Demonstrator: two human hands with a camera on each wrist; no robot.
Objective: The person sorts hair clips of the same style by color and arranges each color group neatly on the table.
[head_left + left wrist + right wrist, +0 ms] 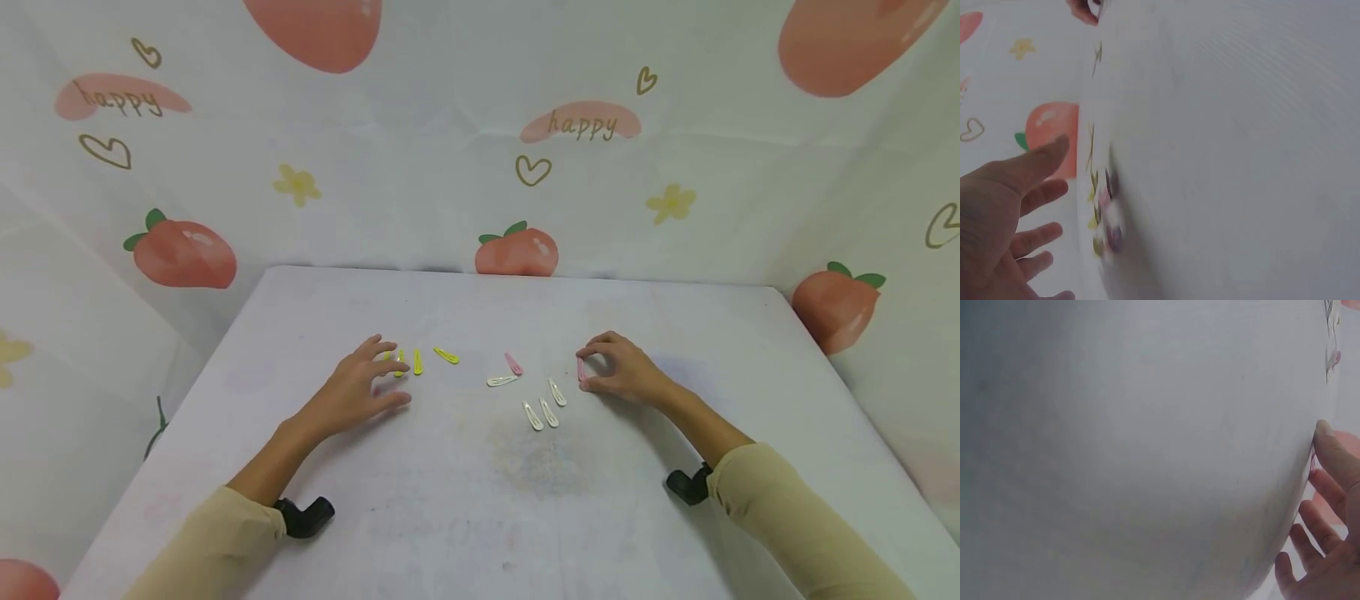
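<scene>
My right hand [622, 371] is at the right of the scattered snap hair clips, its thumb and index finger pinching a pink hair clip [580, 369] by its two ends, low at the table. Fingers spread, my left hand [360, 387] hovers beside several yellow hair clips [417, 362] and partly hides some of them; it holds nothing. In the left wrist view that hand [1004, 212] shows its fingers apart. Between the hands lie another pink hair clip [513, 363] and, touching or close to it, a white hair clip [502, 381]. More white hair clips [549, 412] lie nearer to me.
The white table [450, 517] has its far edge against a cloth backdrop [420, 167] printed with peaches, hearts and flowers. A black wrist mount [307, 517] sticks out from the left sleeve, and another wrist mount [687, 486] from the right sleeve.
</scene>
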